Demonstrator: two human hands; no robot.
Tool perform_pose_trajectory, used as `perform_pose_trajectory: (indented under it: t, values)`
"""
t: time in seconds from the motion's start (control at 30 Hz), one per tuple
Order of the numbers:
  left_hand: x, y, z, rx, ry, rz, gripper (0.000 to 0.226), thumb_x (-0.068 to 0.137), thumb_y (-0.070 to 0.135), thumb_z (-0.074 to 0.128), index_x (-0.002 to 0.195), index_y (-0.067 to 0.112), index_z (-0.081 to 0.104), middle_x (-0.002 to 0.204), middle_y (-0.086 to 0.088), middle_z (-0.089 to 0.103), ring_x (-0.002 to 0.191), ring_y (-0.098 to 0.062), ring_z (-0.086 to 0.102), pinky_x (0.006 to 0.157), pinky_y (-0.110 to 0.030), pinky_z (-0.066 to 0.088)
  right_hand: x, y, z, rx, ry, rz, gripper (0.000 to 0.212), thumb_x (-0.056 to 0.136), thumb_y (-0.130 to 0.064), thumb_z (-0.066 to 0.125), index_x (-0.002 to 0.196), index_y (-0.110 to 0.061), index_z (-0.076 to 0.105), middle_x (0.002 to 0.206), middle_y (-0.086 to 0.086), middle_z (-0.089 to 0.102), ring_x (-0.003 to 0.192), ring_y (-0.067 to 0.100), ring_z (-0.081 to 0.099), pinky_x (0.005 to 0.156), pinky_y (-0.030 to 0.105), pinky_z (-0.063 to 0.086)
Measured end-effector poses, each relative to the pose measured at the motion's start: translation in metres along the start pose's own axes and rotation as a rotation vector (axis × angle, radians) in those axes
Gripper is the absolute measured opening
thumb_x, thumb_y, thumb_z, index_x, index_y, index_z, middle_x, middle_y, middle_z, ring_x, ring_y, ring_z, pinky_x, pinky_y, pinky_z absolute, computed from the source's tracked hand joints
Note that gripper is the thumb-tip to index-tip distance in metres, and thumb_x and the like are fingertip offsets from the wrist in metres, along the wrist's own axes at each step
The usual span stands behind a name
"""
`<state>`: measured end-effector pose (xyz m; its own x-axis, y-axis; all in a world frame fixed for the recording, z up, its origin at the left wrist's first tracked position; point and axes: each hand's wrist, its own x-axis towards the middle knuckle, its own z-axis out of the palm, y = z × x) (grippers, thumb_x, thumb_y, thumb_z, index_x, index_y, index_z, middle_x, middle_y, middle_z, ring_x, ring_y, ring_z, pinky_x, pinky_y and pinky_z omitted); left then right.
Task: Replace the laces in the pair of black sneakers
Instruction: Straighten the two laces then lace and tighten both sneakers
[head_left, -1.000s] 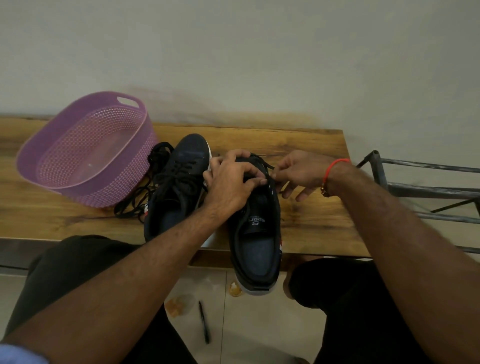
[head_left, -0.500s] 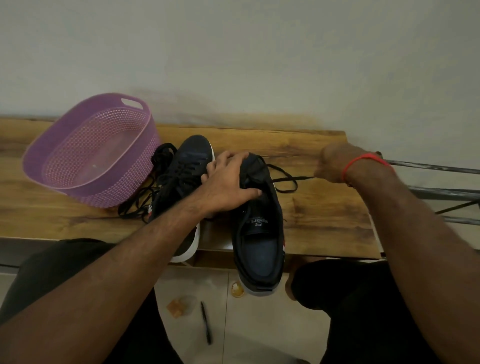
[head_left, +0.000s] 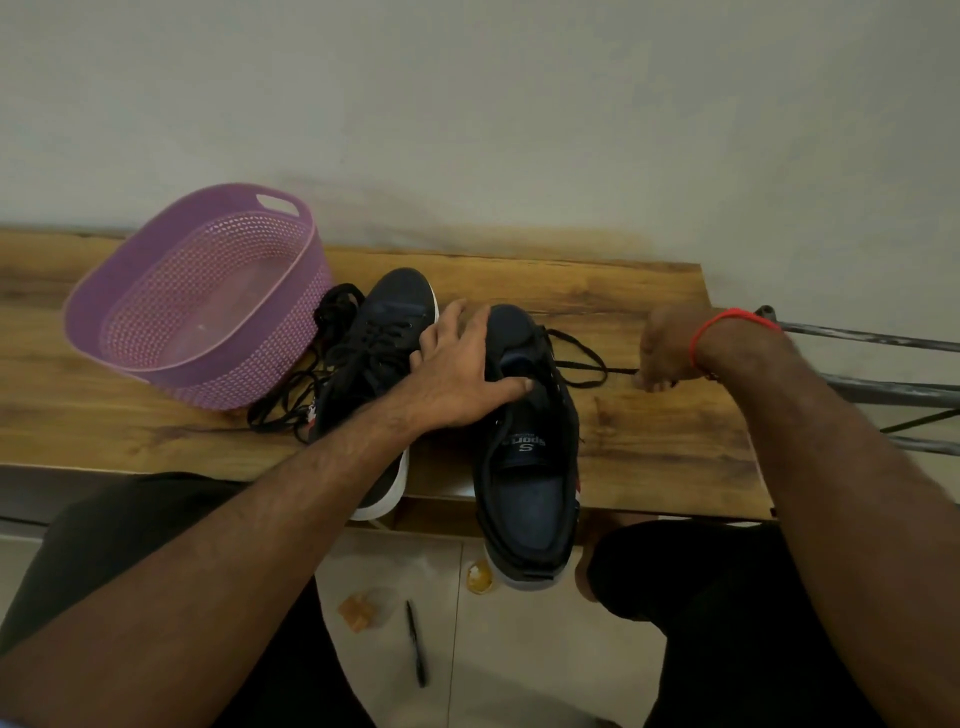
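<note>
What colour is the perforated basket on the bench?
Purple basket, seen in the head view.

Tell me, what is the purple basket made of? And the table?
The purple basket looks like moulded plastic: its walls are a regular grid of small holes and the rim is smooth, with a cut-out handle. The table looks like wood, or a wood-look surface: brown grain streaks and a slight sheen.

Long wooden bench (head_left: 649, 441) against wall. Purple perforated plastic basket (head_left: 208, 296) at left on bench. Loose black laces (head_left: 311, 374) between basket and laced black sneaker (head_left: 384, 332). Unlaced black sneaker (head_left: 530, 467) right of it, heel overhanging front edge. Black pen (head_left: 416, 644) on floor below.
</note>
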<state>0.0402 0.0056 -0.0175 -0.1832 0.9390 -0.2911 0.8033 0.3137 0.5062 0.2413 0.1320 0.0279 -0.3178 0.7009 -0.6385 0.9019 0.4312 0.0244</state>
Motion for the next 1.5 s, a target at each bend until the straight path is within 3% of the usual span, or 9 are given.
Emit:
perform_pose_trajectory:
  t: [0.13, 0.2, 0.33, 0.57, 0.77, 1.03, 1.13, 1.27, 1.5]
  values:
    - [0.000, 0.000, 0.000, 0.010, -0.003, -0.002, 0.102, 0.087, 0.058, 0.069, 0.162, 0.024, 0.008, 0.168, -0.001, -0.005, 0.152, -0.034, 0.004, 0.120, -0.053, 0.016, -0.005, -0.009, 0.001, -0.022, 0.062, -0.126, 0.035, 0.094, -0.037, 0.066, 0.125, -0.021, 0.064, 0.118, 0.002, 0.062, 0.109, 0.023, 0.057, 0.085, 0.034, 0.044]
    - [0.001, 0.000, 0.001, 0.020, -0.006, -0.001, 0.102, 0.087, 0.058, 0.069, 0.162, 0.024, 0.008, 0.168, -0.001, -0.006, 0.152, -0.034, 0.004, 0.120, -0.053, 0.016, -0.007, -0.024, 0.001, 0.076, 0.132, -0.252, 0.033, 0.094, -0.046, 0.062, 0.123, -0.030, 0.062, 0.133, 0.000, 0.055, 0.122, 0.024, 0.051, 0.098, 0.040, 0.042]
    - [0.001, 0.000, 0.002, 0.039, -0.009, -0.007, 0.102, 0.088, 0.059, 0.068, 0.162, 0.024, 0.007, 0.168, -0.001, -0.006, 0.152, -0.034, 0.004, 0.120, -0.052, 0.016, -0.006, -0.046, 0.006, 0.091, 0.249, -0.324, 0.009, 0.097, -0.041, 0.059, 0.096, -0.032, 0.059, 0.126, -0.007, 0.059, 0.125, 0.022, 0.048, 0.105, 0.054, 0.032]
    - [0.001, -0.002, 0.001, 0.026, -0.020, -0.011, 0.102, 0.087, 0.059, 0.068, 0.162, 0.025, 0.007, 0.168, -0.001, -0.007, 0.152, -0.036, 0.002, 0.120, -0.055, 0.015, 0.023, 0.016, 0.004, -0.041, -0.039, -0.020, 0.020, 0.069, -0.042, 0.073, 0.069, -0.022, 0.072, 0.083, 0.002, 0.069, 0.085, 0.029, 0.065, 0.082, 0.051, 0.057]
    - [0.000, 0.000, 0.000, 0.025, -0.032, -0.011, 0.102, 0.087, 0.060, 0.067, 0.162, 0.026, 0.008, 0.168, -0.002, -0.008, 0.152, -0.036, 0.001, 0.121, -0.055, 0.014, -0.005, -0.019, 0.000, 0.150, 0.055, -0.246, 0.017, 0.096, -0.037, 0.061, 0.109, -0.026, 0.065, 0.104, -0.006, 0.061, 0.098, 0.015, 0.056, 0.076, 0.029, 0.043]
    - [0.001, 0.000, 0.000, 0.036, -0.032, -0.006, 0.100, 0.087, 0.063, 0.066, 0.162, 0.027, 0.010, 0.168, -0.001, -0.006, 0.152, -0.036, 0.003, 0.120, -0.055, 0.016, 0.000, -0.027, 0.003, 0.125, 0.081, -0.288, 0.011, 0.095, -0.025, 0.061, 0.093, -0.015, 0.066, 0.092, 0.002, 0.062, 0.087, 0.021, 0.056, 0.072, 0.033, 0.046]
    - [0.002, -0.004, -0.004, -0.009, 0.028, 0.034, 0.082, 0.091, 0.058, 0.064, 0.158, 0.029, 0.028, 0.166, -0.002, 0.016, 0.149, -0.033, 0.016, 0.119, -0.055, 0.022, -0.001, -0.002, -0.002, -0.069, -0.098, -0.078, 0.013, 0.093, -0.026, 0.068, 0.086, -0.014, 0.066, 0.095, 0.005, 0.063, 0.090, 0.021, 0.055, 0.076, 0.032, 0.044]
    - [0.000, -0.007, -0.017, -0.072, 0.120, 0.136, 0.038, 0.102, 0.032, 0.057, 0.139, 0.024, 0.059, 0.141, 0.002, 0.057, 0.128, -0.019, 0.053, 0.110, -0.044, 0.043, -0.001, 0.006, -0.002, 0.077, -0.007, -0.117, 0.012, 0.092, -0.030, 0.069, 0.094, -0.019, 0.068, 0.103, 0.001, 0.065, 0.098, 0.020, 0.057, 0.086, 0.037, 0.048]
    - [-0.002, -0.009, -0.014, 0.011, 0.087, 0.154, 0.033, 0.100, 0.024, 0.059, 0.133, 0.028, 0.064, 0.133, 0.005, 0.063, 0.125, -0.017, 0.055, 0.108, -0.057, 0.042, -0.003, -0.031, 0.001, 0.180, 0.085, -0.356, 0.021, 0.096, -0.047, 0.059, 0.101, -0.026, 0.063, 0.108, -0.004, 0.062, 0.099, 0.015, 0.056, 0.088, 0.036, 0.048]
